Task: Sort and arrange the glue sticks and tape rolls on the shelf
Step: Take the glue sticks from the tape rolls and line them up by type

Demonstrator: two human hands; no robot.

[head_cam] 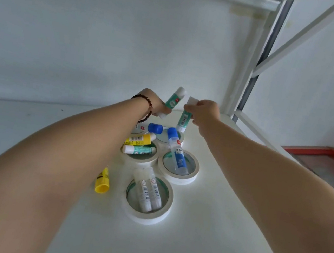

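My left hand (154,102) grips a green-and-white glue stick (174,98) that tilts up above the shelf. My right hand (204,112) pinches a second green glue stick (183,119) by its upper end, so it hangs over the far tape roll (178,141). Below lie several white tape rolls: a near one (169,200) with two clear glue sticks (149,190) across it, a right one (194,171) under a blue-capped liquid glue (176,151), and a left one (152,160) bearing a green stick (138,150) and a yellow stick (140,138).
A yellow glue stick (102,181) lies on the white shelf board (211,230) beside my left forearm. Another blue-capped bottle (155,128) lies at the back. A white upright post (251,63) stands at the right, with a red-framed surface (330,155) beyond it.
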